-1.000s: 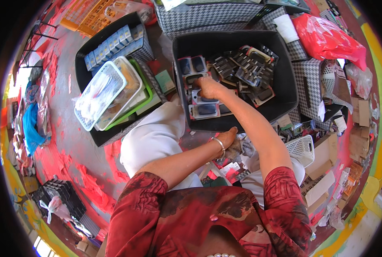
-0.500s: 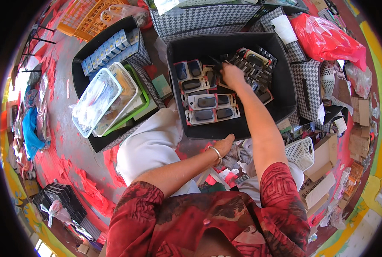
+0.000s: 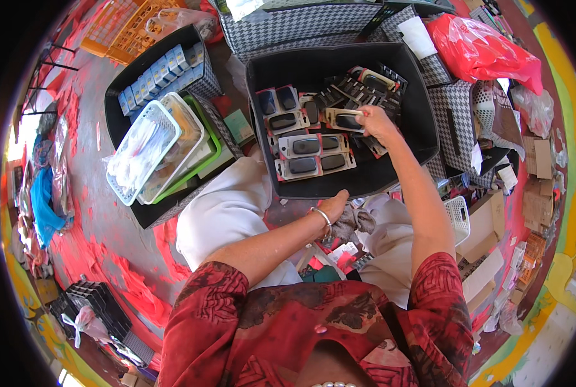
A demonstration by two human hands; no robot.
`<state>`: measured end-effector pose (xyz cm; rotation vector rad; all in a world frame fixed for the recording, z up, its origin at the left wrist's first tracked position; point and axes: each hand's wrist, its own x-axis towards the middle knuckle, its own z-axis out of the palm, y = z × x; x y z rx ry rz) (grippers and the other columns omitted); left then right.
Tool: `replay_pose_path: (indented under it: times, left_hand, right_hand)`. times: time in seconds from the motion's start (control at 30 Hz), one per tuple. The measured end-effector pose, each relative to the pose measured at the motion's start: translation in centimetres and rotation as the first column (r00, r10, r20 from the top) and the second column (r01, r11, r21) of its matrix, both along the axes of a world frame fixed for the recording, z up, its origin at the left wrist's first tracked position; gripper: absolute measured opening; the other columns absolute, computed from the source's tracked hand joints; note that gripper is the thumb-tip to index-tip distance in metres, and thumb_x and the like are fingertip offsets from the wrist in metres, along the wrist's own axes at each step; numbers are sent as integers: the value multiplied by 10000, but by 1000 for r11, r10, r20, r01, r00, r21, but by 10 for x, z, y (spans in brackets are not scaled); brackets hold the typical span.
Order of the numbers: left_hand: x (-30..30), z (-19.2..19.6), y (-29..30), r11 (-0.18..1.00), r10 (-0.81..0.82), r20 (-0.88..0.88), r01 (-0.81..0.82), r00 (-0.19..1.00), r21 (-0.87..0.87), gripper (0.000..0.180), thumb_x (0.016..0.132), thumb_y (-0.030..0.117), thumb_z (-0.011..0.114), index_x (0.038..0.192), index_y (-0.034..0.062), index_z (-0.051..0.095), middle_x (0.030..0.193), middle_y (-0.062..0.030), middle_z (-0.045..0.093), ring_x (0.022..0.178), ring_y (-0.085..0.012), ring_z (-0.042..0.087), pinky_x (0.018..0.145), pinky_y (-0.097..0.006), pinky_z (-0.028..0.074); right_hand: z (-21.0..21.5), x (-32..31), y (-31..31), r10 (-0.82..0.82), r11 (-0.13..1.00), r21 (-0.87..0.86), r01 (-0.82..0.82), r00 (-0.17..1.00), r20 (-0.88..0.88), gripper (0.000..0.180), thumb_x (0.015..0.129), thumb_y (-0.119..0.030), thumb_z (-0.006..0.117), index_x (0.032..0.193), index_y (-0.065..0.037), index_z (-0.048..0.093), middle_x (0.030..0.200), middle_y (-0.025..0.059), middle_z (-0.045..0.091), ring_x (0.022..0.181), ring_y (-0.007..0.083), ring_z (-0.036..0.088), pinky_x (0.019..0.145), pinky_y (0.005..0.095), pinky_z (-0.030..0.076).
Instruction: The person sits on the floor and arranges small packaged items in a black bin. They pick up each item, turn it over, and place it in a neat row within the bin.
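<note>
A black fabric bin (image 3: pixel 391 177) stands in front of me, holding several carded packs with dark oval items. My right hand (image 3: pixel 379 125) reaches inside and is closed on the right end of one blister pack (image 3: pixel 346 120), which lies level over the others. Flat packs (image 3: pixel 310 155) lie face up in the bin's left half. A loose heap of dark packs (image 3: pixel 359 90) fills its far right part. My left hand (image 3: pixel 333 208), with a bangle at the wrist, is at the bin's near edge, beside a greyish crumpled cloth (image 3: pixel 347 226); its fingers are mostly hidden.
On the left, another black bin (image 3: pixel 115 109) holds rows of blue boxes (image 3: pixel 162 74) and stacked baskets (image 3: pixel 139 155). An orange crate (image 3: pixel 117 32) stands at the far left. A red plastic bag (image 3: pixel 485 51) rests on patterned bins at the right. Cardboard boxes (image 3: pixel 481 226) lie at near right.
My right hand has moved from the dark heap toward me and to the right, and a blister pack now shows in it. My left hand stays near the bin's front edge.
</note>
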<state>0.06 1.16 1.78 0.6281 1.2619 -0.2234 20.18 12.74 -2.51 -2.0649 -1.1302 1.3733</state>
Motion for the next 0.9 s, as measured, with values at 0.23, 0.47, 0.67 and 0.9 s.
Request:
replay_pose_path:
  times: [0.23, 0.47, 0.67, 0.9]
  left_hand:
    - [-1, 5, 2, 994, 43, -21, -45, 999, -99, 705, 772, 514, 413, 1170, -68, 446, 1135, -207, 506, 1012, -288, 510, 836, -360, 382]
    - [0, -3, 0, 999, -11, -83, 7, 996, -47, 699, 774, 507, 417, 1164, -73, 438, 1142, -198, 495, 970, -288, 528, 813, -385, 398]
    - [-2, 4, 3, 992, 61, -22, -63, 998, -111, 694, 776, 503, 419, 1161, -74, 439, 1147, -198, 487, 978, -284, 518, 817, -392, 398]
    - [-2, 13, 9, 998, -3, -40, 1, 999, -68, 714, 779, 524, 406, 1176, -69, 431, 1197, -218, 457, 1044, -296, 499, 846, -371, 380]
  right_hand:
    - [-35, -41, 21, 104, 968, -232, -96, 994, 21, 274, 768, -77, 520, 1028, -6, 567, 842, 148, 599, 658, 233, 585, 547, 318, 484]
    - [-48, -43, 33, 186, 981, -100, -165, 950, 252, 325, 713, -74, 480, 1015, -48, 598, 983, 217, 580, 981, 325, 538, 836, 350, 422]
    - [-42, -40, 29, 225, 974, -96, -203, 895, 385, 331, 745, -102, 468, 1058, -92, 577, 1091, 200, 537, 1023, 325, 517, 877, 382, 403]
    - [-43, -69, 18, 389, 921, -230, -315, 700, 599, 316, 758, -121, 491, 1069, -73, 526, 1131, 202, 469, 952, 338, 556, 795, 412, 457]
